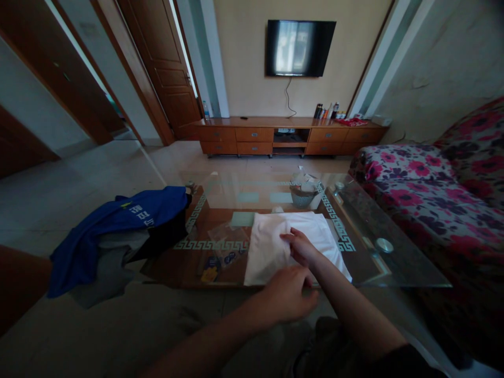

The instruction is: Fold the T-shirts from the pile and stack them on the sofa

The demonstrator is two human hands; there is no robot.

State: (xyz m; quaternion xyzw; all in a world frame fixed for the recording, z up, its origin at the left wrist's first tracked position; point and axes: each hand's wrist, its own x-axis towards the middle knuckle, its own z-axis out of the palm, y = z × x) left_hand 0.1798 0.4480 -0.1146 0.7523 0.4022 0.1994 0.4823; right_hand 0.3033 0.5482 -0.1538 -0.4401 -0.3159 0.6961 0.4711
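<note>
A white cloth (pixel 268 241) lies flat on the glass coffee table (pixel 405 265) before you. Your right hand (pixel 301 248) is over it, fingers partly curled; your left hand (pixel 291 295), nearer you, is loosely bent. Whether either grips cloth cannot be told. Left of it lies a clear plastic bag (pixel 225 236); farther left, a blue garment (pixel 157 209)
</note>
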